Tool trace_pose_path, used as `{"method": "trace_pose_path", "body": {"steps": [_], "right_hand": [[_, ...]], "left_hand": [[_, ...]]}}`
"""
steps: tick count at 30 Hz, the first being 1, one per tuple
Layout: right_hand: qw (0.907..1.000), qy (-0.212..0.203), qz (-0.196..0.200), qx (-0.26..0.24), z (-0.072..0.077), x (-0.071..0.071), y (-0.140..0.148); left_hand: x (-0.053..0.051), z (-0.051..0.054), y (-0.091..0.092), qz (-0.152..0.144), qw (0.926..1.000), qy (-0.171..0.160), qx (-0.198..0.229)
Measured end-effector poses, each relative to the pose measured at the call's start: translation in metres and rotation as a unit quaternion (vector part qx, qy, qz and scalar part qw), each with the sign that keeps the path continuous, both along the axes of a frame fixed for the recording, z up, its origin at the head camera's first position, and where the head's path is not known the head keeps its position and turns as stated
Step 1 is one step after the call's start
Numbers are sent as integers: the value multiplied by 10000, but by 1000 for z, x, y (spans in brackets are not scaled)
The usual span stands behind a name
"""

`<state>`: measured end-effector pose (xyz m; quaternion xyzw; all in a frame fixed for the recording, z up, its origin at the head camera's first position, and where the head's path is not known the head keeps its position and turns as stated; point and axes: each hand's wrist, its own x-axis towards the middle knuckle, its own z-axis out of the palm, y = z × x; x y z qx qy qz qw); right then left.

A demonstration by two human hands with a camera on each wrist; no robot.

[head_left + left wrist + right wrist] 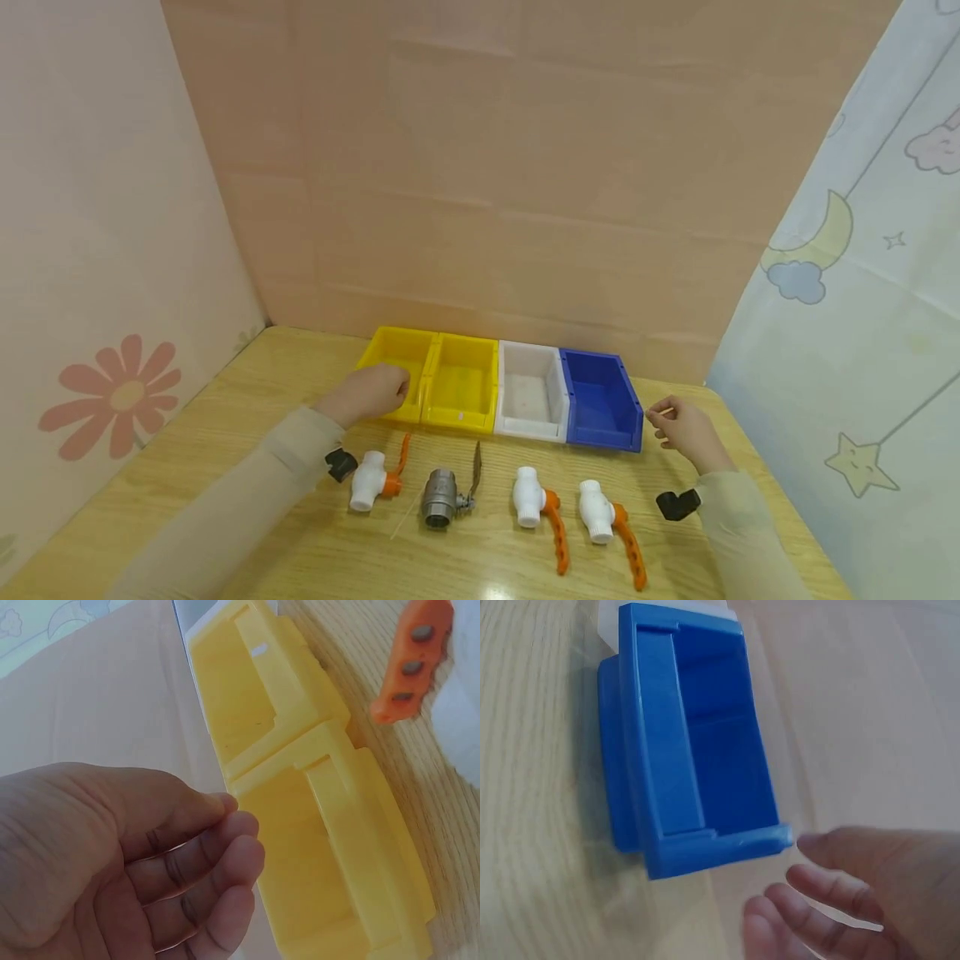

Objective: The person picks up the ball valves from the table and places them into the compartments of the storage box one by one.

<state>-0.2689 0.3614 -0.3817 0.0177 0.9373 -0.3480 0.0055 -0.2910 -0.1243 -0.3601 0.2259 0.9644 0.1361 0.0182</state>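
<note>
- Tabletop: bears bins and valves alike; the back wall is 12 o'clock.
- Bin row, 12 o'clock of the valves: left yellow bin, right yellow bin, white bin, blue bin, side by side. An uneven push at either end could skew it.
- Left hand, 8 o'clock of the left yellow bin: fingers curled, thumb meeting index, nothing visible between. Dipping, its wrist could snag the left white valve.
- Right hand, 4 o'clock of the blue bin: fingers loosely bent, narrow gap, holding nothing; thumb by the corner, contact unclear.
- Metal valve, 5 o'clock of the left hand: its rounded body could roll if knocked.
</note>
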Motion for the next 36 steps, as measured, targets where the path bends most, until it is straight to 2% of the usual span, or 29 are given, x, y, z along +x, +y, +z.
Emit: {"method": "trace_pose_path", "body": {"steps": [4,8,15,19,28,36], "right_hand": [[9966,-515,116,-640,-16,-1,8],[9910,-839,418,-959,-25,-3,10],[9822,-1320,918,-968,-33,-7,12],[9780,-1581,995,-927,-38,-10,13],[9740,-1612,1354,-837,-44,-11,18],[9723,-1603,1459,-877,-42,-5,21]], "left_hand": [[1,0,-1,-70,10000,48,52],[0,-1,-2,-63,10000,64,22],[2,-1,-3,7,10000,56,-14],[4,0,-4,69,10000,-7,-12],[6,1,-10,29,10000,-63,12],[4,8,-11,27,10000,-47,-26]]}}
